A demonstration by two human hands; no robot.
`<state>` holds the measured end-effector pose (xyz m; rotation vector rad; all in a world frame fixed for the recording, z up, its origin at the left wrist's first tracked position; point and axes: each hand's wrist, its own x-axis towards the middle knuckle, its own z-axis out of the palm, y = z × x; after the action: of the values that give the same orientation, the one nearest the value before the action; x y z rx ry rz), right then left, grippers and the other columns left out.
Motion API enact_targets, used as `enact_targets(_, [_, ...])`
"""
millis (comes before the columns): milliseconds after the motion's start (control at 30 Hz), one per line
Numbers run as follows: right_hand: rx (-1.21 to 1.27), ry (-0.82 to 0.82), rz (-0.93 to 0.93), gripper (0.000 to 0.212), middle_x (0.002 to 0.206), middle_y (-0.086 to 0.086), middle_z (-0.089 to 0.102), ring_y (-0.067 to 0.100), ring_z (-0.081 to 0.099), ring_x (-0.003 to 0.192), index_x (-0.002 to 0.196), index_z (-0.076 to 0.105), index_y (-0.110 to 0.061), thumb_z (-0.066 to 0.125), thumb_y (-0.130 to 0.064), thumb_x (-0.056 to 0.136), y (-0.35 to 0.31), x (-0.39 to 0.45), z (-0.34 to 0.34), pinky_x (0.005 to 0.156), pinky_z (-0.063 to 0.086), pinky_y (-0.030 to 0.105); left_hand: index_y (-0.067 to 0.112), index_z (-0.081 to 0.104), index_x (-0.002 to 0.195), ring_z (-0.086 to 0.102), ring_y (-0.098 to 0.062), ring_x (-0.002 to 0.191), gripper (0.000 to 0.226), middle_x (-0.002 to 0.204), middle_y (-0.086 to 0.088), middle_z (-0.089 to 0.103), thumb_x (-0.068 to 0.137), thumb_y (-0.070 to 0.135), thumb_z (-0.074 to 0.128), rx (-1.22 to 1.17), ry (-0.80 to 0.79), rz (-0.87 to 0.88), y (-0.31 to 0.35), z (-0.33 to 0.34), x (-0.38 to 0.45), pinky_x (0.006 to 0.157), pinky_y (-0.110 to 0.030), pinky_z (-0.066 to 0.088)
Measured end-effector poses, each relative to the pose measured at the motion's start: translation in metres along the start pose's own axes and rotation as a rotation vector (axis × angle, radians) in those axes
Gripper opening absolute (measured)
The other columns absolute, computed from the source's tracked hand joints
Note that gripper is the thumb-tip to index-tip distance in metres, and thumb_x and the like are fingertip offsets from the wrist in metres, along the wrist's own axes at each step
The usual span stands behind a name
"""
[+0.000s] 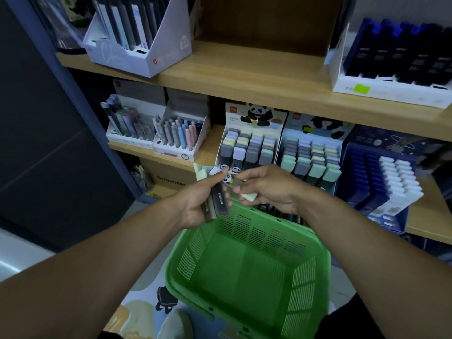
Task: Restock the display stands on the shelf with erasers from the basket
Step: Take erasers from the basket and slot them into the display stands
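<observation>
Green plastic formed the basket (pixel 247 272), which sat below both hands, its slotted walls showing and no stock visible on its floor.

Head view: the left hand (pixel 203 204) was curled round a fanned bundle of sleeved erasers (pixel 219 192), gripping them near their lower ends, with pale green and white tips projecting above the fingers. The right hand (pixel 266 187) pinched one pale eraser (pixel 249 196) between thumb and fingers, just beside the bundle. Both hands were held in front of the left panda display stand (pixel 249 143); its rows looked largely filled, as did those of the second panda stand (pixel 311 155) to its right. A blue stand (pixel 381 177) of white items stood further right on the same shelf (pixel 420 216).

Handling judgement: the erasers appeared light and stiff. The printed sleeves were probably smooth, so a loose bundle could slide apart. Each eraser would best be taken by its long side faces near mid-length, one at a time, and fed end-first into a stand channel.
</observation>
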<state>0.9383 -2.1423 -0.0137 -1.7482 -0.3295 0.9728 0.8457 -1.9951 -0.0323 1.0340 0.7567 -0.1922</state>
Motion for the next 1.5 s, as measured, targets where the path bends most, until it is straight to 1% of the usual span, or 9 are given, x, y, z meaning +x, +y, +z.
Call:
enact_targets(200, [-0.269, 0.429, -0.293, 0.022, 0.096, 0.003, 0.073, 0.021, 0.071, 0.084, 0.09, 0.066, -0.02, 0.086, -0.02, 0.079, -0.001, 0.023, -0.016, 0.074, 0.059, 0.038, 0.012, 0.06, 0.087, 0.055, -0.014, 0.052, 0.023, 0.06, -0.001, 0.056, 0.089, 0.032, 0.072, -0.155, 0.107, 0.032, 0.004, -0.007, 0.013, 0.05, -0.026, 0.057])
enact_targets(533, [-0.653, 0.458, -0.576, 0.032, 0.078, 0.01, 0.073, 0.013, 0.054, 0.048, 0.133, 0.063, -0.019, 0.057, -0.019, 0.102, 0.001, 0.042, 0.006, 0.06, 0.049, 0.026, 0.007, 0.057, 0.097, 0.058, -0.02, 0.058, 0.009, 0.069, -0.007, 0.057, 0.089, 0.01, 0.053, -0.268, 0.069, 0.067, 0.01, -0.02, 0.019, 0.061, -0.034, 0.056])
enact_targets(667, [-0.698, 0.469, -0.621, 0.019, 0.096, 0.006, 0.072, 0.019, 0.068, 0.085, 0.119, 0.061, -0.021, 0.06, -0.021, 0.1, -0.001, 0.043, 0.013, 0.08, 0.056, 0.039, 0.007, 0.06, 0.095, 0.064, -0.021, 0.062, 0.008, 0.073, -0.009, 0.064, 0.094, 0.011, 0.053, -0.223, 0.043, 0.054, 0.011, -0.021, 0.02, 0.072, -0.037, 0.059])
enact_targets(733, [-0.712, 0.467, -0.637, 0.016, 0.096, 0.004, 0.071, 0.018, 0.067, 0.085, 0.114, 0.058, -0.023, 0.061, -0.02, 0.099, -0.002, 0.044, 0.013, 0.08, 0.056, 0.043, 0.009, 0.065, 0.099, 0.069, -0.02, 0.066, 0.01, 0.076, -0.008, 0.07, 0.096, 0.015, 0.058, -0.169, 0.056, 0.07, 0.012, -0.022, 0.022, 0.085, -0.038, 0.058])
enact_targets(833, [-0.698, 0.475, -0.665, 0.016, 0.086, -0.006, 0.067, 0.016, 0.065, 0.078, 0.107, 0.057, -0.026, 0.065, -0.017, 0.096, -0.004, 0.046, 0.012, 0.075, 0.056, 0.043, 0.007, 0.067, 0.113, 0.071, -0.017, 0.07, 0.02, 0.081, -0.007, 0.073, 0.097, 0.018, 0.061, -0.16, 0.077, 0.106, 0.013, -0.023, 0.023, 0.074, -0.032, 0.061])
enact_targets(1000, [-0.668, 0.527, -0.668, 0.015, 0.083, -0.014, 0.068, 0.004, 0.065, 0.076, 0.109, 0.073, -0.023, 0.068, -0.023, 0.094, -0.008, 0.047, 0.013, 0.079, 0.057, 0.031, 0.005, 0.067, 0.117, 0.072, -0.017, 0.073, 0.025, 0.085, -0.008, 0.074, 0.098, 0.02, 0.061, -0.188, 0.107, 0.123, 0.013, -0.025, 0.024, 0.058, -0.028, 0.061])
enact_targets(1167, [-0.731, 0.538, -0.717, 0.023, 0.11, -0.002, 0.075, 0.011, 0.067, 0.094, 0.117, 0.074, -0.019, 0.062, -0.022, 0.098, -0.012, 0.05, 0.015, 0.092, 0.051, 0.024, 0.005, 0.067, 0.12, 0.073, -0.019, 0.073, 0.031, 0.093, -0.01, 0.076, 0.093, 0.021, 0.068, -0.197, 0.18, 0.126, 0.012, -0.025, 0.026, 0.055, -0.029, 0.06])
enact_targets(1300, [-0.777, 0.539, -0.712, 0.024, 0.103, -0.005, 0.069, 0.004, 0.059, 0.09, 0.12, 0.073, -0.015, 0.06, -0.014, 0.099, -0.011, 0.055, 0.017, 0.081, 0.035, 0.0, 0.005, 0.065, 0.122, 0.073, -0.021, 0.079, 0.034, 0.108, -0.014, 0.075, 0.091, 0.018, 0.07, -0.188, 0.206, 0.128, 0.011, -0.025, 0.026, 0.051, -0.027, 0.058])
enact_targets(1500, [-0.737, 0.564, -0.676, 0.016, 0.096, -0.004, 0.077, 0.009, 0.068, 0.08, 0.108, 0.077, -0.02, 0.069, -0.021, 0.094, -0.013, 0.056, 0.015, 0.084, 0.056, 0.031, 0.013, 0.066, 0.098, 0.072, -0.014, 0.06, 0.014, 0.07, -0.003, 0.075, 0.088, 0.019, 0.074, -0.158, 0.2, 0.13, 0.01, -0.025, 0.028, 0.059, -0.028, 0.06])
